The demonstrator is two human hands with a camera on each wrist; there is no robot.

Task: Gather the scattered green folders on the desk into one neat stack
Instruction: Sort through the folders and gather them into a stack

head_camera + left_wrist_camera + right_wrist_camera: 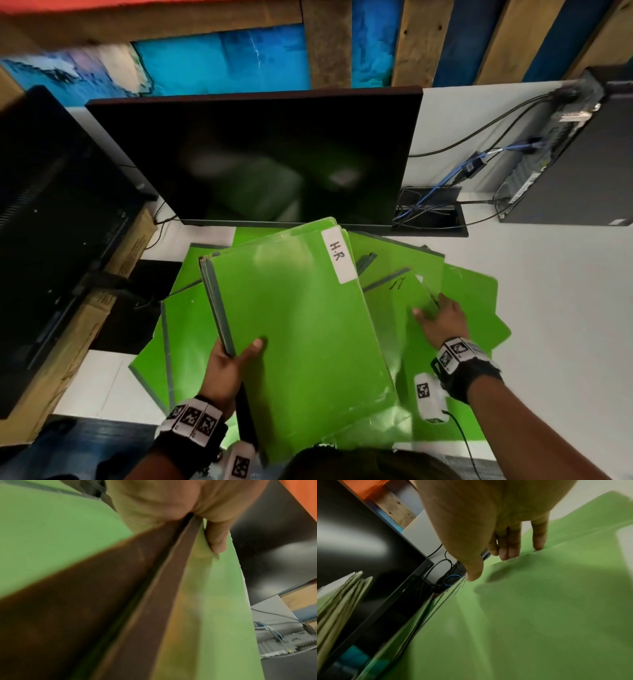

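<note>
Nearest the person, the left hand (227,363) clamps a gathered stack of green folders (301,329) by its dark spine, thumb on top. Just beyond, the right hand (440,318) lies with straight fingers on a loose folder (397,301) on the desk (555,274), before the monitor (260,154).

The held stack of folders (294,325) covers much of the loose folders (394,308) beneath, so their number cannot be told. Under the stack, the fingers of the left hand (227,368) are hidden; only the thumb shows. The stack's near corner is cut off by the picture's lower edge. Both wrist views are blurred, and the monitor (253,154) hides the desk (565,291) behind it.
</note>
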